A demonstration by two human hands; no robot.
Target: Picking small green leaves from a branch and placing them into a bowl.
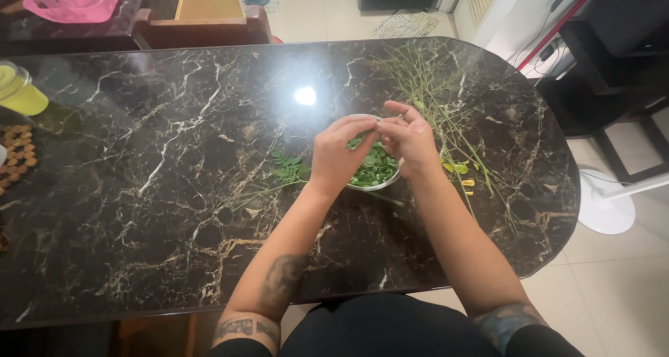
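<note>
Glossy veined marble table (pixel 174 190) bears a round leaf-filled bowl (pixel 380 179); both hands' (pixel 338 155) (pixel 411 140) grips pinch a thin stem (pixel 380 122).

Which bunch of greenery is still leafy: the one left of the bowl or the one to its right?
The small sprig left of the bowl; the stems on the right look stripped bare.

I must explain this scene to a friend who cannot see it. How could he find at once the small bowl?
Start at the dark marble table. Both hands meet above its middle; the bowl sits under them. It alone holds picked green leaves; bare stems lie loose beside it.
</note>
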